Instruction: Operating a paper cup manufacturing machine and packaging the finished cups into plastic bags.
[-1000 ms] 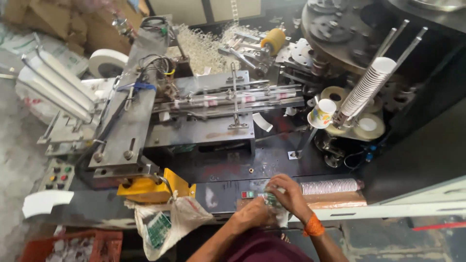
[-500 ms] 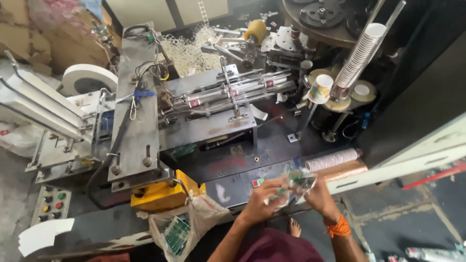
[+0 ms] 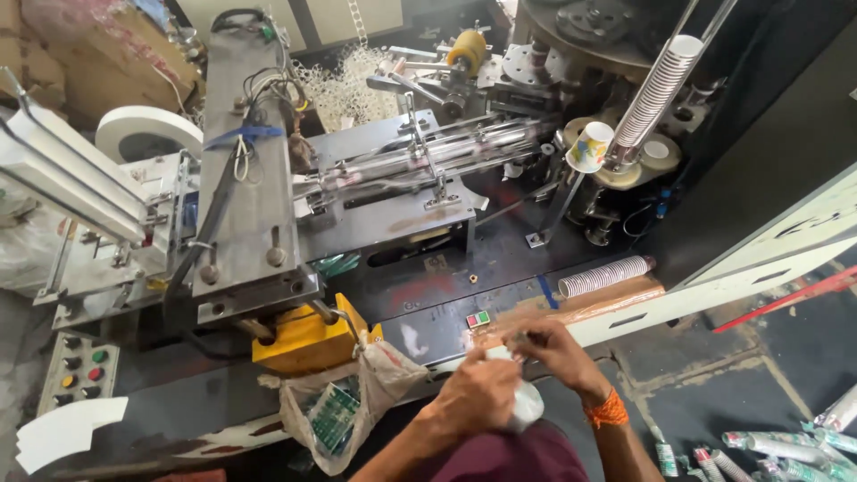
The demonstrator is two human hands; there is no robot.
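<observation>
My left hand (image 3: 475,389) is closed around a white paper cup (image 3: 527,403) held low in front of me, just off the front edge of a paper cup making machine (image 3: 384,223). My right hand (image 3: 552,349), with an orange band on the wrist, pinches the top of the same cup with its fingertips. Behind my hands a short stack of paper cups (image 3: 604,276) lies on its side on the dark machine deck. A long tilted stack of white cups (image 3: 656,87) stands in rods at the upper right.
A cloth bag with printed blanks (image 3: 344,412) hangs at the machine's front below a yellow block (image 3: 303,339). A panel of coloured buttons (image 3: 79,373) sits at the left. Sleeved cup stacks (image 3: 786,446) lie on the floor at the lower right. A white paper roll (image 3: 147,134) stands at the left.
The view has shifted and drawn closer. My hands have dropped lower and now close around a white cup instead of the crinkled wrapping held before.
</observation>
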